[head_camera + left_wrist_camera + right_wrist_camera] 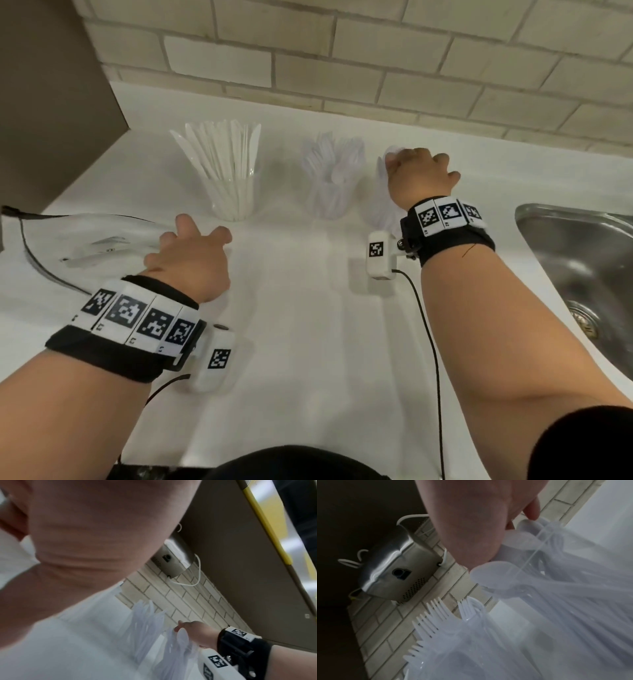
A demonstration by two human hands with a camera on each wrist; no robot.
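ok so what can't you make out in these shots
- Head view: the right hand covers its fingertips, so whether it pinches one of the spoons is unclear; the right wrist view's palm blocks that too.
- Head view: the spoon cup is mostly behind that hand.
- Left wrist view: the blurred left hand fills the frame, fingers unclear.
- Head view: glare washes out the plastic bag contents.
- Head view: right edge cuts the sink.

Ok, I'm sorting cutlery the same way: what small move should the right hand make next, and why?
Probably let the spoon drop and lift away. The right hand pinches a spoon whose handle is already down in the spoon cup among the others, and the left hand hovers open by the bag, likely for the next piece.
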